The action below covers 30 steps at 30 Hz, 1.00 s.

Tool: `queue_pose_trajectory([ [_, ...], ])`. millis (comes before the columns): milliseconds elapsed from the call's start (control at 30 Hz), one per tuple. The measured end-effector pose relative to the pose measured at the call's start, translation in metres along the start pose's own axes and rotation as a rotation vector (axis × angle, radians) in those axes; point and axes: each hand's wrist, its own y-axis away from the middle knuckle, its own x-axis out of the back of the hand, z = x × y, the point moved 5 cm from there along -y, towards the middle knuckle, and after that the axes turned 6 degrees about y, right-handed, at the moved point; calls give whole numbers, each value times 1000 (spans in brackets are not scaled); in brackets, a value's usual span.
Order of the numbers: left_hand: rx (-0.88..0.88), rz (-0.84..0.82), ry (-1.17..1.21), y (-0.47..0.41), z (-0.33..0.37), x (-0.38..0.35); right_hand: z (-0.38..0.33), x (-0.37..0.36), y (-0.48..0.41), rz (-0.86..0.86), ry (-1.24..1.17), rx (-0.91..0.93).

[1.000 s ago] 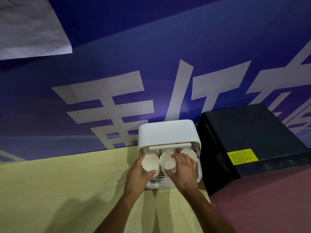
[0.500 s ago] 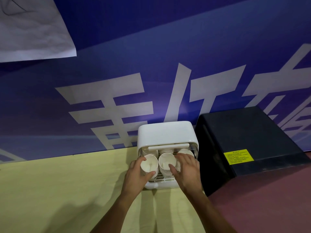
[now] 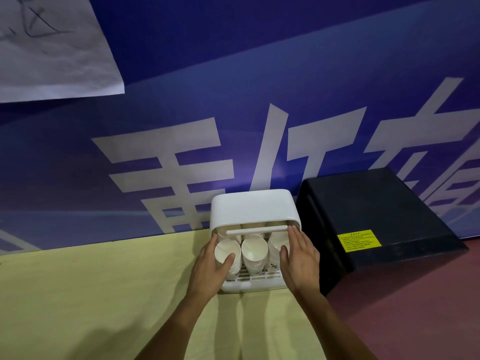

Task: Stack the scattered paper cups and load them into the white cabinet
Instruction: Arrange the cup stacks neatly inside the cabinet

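Three stacks of paper cups (image 3: pixel 254 253) are shown set side by side on the slatted tray (image 3: pixel 255 278) of the white cabinet (image 3: pixel 253 207), its front open. The left stack (image 3: pixel 227 252) is gripped by the left hand (image 3: pixel 207 268), thumb curled over its rim; the right stack (image 3: pixel 276 245) is touched by the flat, straight-fingered right hand (image 3: pixel 301 258). Loading is judged nearly done, with only settling the stacks and closing the cabinet left

There were three stacks of paper cups (image 3: pixel 254 253) in front, one white cabinet (image 3: pixel 253 206), one black box (image 3: pixel 376 216), one paper sheet (image 3: pixel 52 48), one left hand (image 3: pixel 209 267) and one right hand (image 3: pixel 302 258).
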Motion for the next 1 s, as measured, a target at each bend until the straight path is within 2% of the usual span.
queue_pose_trajectory([
  [200, -32, 47, 16, 15, 6, 4, 4, 1, 20, -1, -18, -32],
  [633, -17, 22, 2, 36, -5, -1, 11, -5, 59, -63, -45, -49],
  [833, -14, -25, -18, 32, -16, -5, 11, -5, 56, -86, -44, -46],
  [1000, -8, 19, -85, 24, -23, -10, 9, -5, 54, -109, -32, -37],
])
